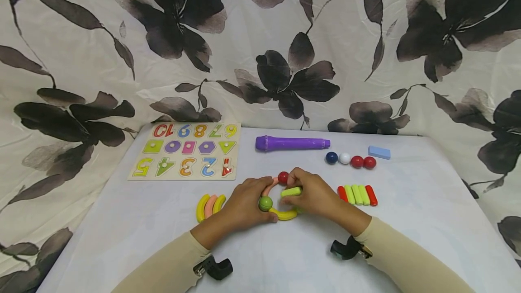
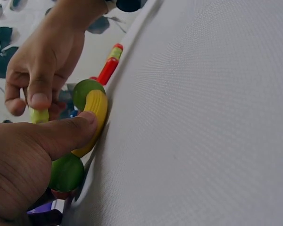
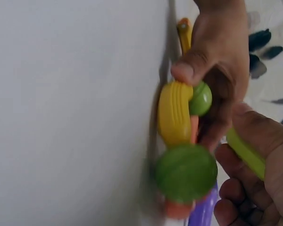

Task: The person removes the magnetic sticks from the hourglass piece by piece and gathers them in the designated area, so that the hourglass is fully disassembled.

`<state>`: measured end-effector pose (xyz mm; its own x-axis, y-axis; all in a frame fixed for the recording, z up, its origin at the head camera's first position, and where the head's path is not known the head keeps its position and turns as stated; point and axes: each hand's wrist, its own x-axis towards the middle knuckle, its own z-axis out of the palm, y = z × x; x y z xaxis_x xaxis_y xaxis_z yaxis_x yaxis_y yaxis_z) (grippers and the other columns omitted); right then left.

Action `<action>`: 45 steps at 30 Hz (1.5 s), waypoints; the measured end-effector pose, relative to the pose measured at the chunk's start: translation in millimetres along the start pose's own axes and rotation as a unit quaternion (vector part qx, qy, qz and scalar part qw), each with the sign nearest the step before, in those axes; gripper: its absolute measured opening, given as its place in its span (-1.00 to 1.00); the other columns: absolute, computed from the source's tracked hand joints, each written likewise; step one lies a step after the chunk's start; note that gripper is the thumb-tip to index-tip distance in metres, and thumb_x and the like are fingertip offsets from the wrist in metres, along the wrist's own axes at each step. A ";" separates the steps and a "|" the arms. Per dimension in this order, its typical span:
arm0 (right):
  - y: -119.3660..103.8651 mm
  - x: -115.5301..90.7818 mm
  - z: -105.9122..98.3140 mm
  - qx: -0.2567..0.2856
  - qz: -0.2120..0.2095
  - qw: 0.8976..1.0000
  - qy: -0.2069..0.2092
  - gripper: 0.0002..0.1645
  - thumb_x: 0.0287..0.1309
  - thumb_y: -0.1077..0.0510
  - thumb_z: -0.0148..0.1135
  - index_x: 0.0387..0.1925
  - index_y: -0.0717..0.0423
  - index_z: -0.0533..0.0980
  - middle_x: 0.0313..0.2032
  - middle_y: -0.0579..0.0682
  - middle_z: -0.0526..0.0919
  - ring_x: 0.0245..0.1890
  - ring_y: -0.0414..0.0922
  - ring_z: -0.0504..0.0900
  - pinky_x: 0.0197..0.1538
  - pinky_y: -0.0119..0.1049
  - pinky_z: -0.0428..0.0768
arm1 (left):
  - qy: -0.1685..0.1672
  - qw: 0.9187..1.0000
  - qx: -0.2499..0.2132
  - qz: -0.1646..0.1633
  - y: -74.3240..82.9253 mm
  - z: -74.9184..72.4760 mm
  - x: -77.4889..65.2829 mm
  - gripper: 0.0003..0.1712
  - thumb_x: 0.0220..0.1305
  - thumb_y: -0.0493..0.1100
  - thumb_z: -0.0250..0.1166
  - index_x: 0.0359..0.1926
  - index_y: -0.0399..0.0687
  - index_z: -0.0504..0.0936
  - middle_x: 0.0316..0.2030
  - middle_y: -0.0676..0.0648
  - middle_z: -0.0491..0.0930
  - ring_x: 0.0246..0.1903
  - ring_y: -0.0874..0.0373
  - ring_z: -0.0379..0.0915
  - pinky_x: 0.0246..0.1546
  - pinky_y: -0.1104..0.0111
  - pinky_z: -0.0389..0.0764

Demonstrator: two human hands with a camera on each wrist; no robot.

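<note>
Lime stick [image 1: 291, 192] is pinched by right hand [image 1: 312, 191], left hand [image 1: 246, 201] cupping green ball [image 1: 266, 203], inside table edges [image 1: 400, 138]

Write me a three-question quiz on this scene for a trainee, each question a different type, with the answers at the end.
1. Which hand pinches the green stick? A) left B) right C) both
2. True or false: the number board lies to the left of the purple tube.
3. How many balls sit in the row near the blue block?

Key:
1. B, the right hand.
2. True.
3. Four: one dark blue, one white and two red.
</note>
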<state>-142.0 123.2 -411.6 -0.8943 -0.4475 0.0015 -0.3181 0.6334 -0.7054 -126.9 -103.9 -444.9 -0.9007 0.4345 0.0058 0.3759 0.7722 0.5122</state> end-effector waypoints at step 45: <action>133.3 -96.5 -116.2 -0.132 0.223 0.962 0.087 -0.49 0.20 -0.03 0.48 -0.05 0.28 0.54 -0.16 0.22 0.64 -0.16 0.16 0.53 -0.10 0.08 0.60 | -0.001 1.000 0.004 -0.002 0.3 -0.1 -1.4 0.14 -0.09 0.23 0.65 0.49 0.03 0.37 0.39 0.02 0.43 0.36 -0.02 0.29 0.38 0.01 0.27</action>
<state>-134.7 324.2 -423.4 -0.9922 0.0048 -0.1248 0.0621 0.8861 -0.4593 -125.6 -104.3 -444.7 -0.9016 0.4325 0.0019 0.3743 0.7779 0.5047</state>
